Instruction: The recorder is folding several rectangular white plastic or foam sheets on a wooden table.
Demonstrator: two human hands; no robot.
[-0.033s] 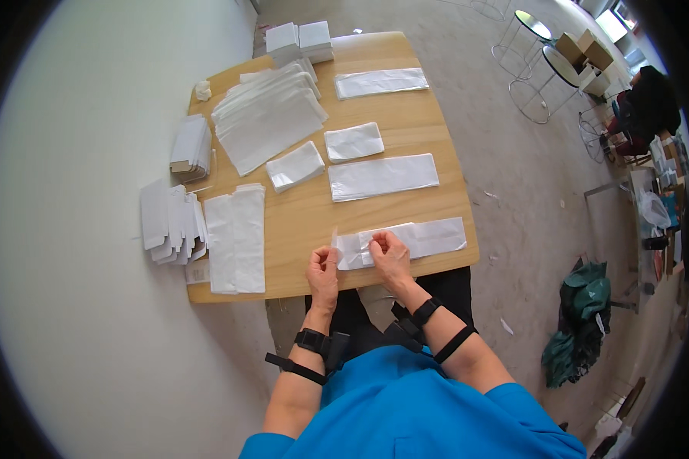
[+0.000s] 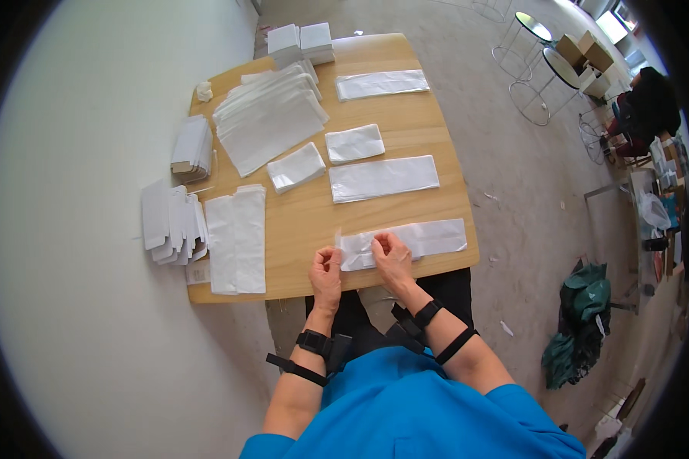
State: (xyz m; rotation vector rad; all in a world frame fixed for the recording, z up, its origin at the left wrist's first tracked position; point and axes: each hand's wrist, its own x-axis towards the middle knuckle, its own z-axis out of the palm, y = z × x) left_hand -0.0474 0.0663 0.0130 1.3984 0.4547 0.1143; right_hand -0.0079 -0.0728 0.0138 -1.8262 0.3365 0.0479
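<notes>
Near the table's front edge lies a long, thin, whitish plastic bag (image 2: 436, 236), its left end clear and crinkled. My left hand (image 2: 327, 268) is closed at that left end, with thumb and forefinger pinching its upright edge. My right hand (image 2: 391, 256) is also closed, its fingertips pinching the bag a little to the right. Part of the bag under the right hand is hidden, and a flat layer shows just below it. Beyond my hands lie another long stack of white bags (image 2: 384, 179) and two shorter folded packs, one on the right (image 2: 355, 143) and one on the left (image 2: 297, 167).
The wooden table (image 2: 302, 237) also carries fanned white sheets (image 2: 268, 122), a long white stack (image 2: 237, 239), a far pack (image 2: 383, 83) and white box stacks (image 2: 300, 42). Flattened cartons (image 2: 174, 222) stand by the left wall. Green bags (image 2: 582, 321) lie on the floor; a person (image 2: 647, 107) sits far right.
My hands have shifted very slightly right. The layer by my right hand lies differently, with less of its upper edge showing and more below the bag. Both hands keep their pinch.
</notes>
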